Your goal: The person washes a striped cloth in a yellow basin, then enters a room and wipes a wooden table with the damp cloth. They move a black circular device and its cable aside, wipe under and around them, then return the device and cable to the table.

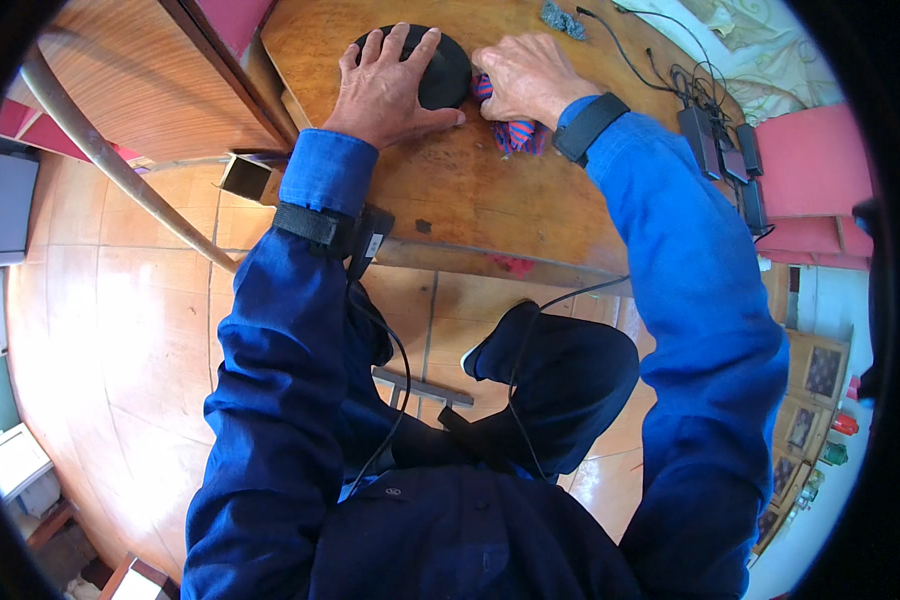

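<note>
On a wooden table [465, 202], a round black disc-like object [448, 67] lies towards the far side. My left hand [390, 90] rests on its left part with the fingers spread and the thumb reaching onto the wood below it. Just right of the disc, my right hand [525, 79] is closed on a red and blue striped cloth [521, 137]. Part of the cloth sticks out below the hand and lies against the table. The underside of the disc is hidden.
A grey crumpled pad [562, 20] lies at the table's far edge. Black power adapters [699, 141] with tangled cables sit along the right side, near a pale patterned cloth [765, 52]. An open small box [247, 178] is left of the table, beside a curved pole [131, 172].
</note>
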A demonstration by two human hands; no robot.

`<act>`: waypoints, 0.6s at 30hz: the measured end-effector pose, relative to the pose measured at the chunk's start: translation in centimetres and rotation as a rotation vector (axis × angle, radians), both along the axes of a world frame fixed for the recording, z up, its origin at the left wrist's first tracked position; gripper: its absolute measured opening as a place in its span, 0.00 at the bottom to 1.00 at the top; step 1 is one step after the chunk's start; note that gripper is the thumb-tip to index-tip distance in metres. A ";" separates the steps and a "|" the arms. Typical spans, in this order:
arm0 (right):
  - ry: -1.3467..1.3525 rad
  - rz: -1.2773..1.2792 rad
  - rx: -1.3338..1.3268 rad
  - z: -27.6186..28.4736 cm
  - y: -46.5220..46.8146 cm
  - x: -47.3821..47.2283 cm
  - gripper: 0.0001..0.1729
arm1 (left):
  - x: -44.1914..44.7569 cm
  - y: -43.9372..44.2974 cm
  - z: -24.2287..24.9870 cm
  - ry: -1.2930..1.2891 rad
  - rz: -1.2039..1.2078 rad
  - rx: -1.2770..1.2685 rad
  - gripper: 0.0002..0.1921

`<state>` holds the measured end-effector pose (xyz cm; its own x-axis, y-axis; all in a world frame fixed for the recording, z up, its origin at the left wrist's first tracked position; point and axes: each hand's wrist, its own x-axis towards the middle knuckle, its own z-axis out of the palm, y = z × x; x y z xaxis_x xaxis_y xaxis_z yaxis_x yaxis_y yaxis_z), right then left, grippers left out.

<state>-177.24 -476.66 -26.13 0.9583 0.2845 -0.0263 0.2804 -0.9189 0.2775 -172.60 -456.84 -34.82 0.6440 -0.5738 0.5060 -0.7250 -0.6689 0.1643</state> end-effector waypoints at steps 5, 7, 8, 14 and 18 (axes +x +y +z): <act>-0.009 0.062 -0.059 0.2 0.4 -0.3 0.18 | -0.2 0.1 0.8 0.013 0.007 -0.028 0.59; -0.088 0.080 -0.035 0.4 0.5 -0.5 0.17 | -0.1 0.7 1.1 0.026 0.003 -0.054 0.61; -0.088 0.067 -0.032 0.6 0.5 -0.5 0.16 | 0.0 1.0 1.2 0.059 0.006 -0.080 0.61; 0.028 -0.108 0.134 1.7 0.2 -0.9 0.16 | -0.1 2.7 1.0 0.149 0.026 -0.211 0.60; 0.108 -0.231 0.246 2.1 -0.3 -1.0 0.15 | -1.9 3.8 1.9 0.213 0.187 -0.648 0.43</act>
<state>-178.25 -476.95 -24.02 0.9935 0.0714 -0.0889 0.0735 -0.9971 0.0203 -174.55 -453.04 -32.91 0.8254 -0.0698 0.5603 -0.5153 -0.4986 0.6970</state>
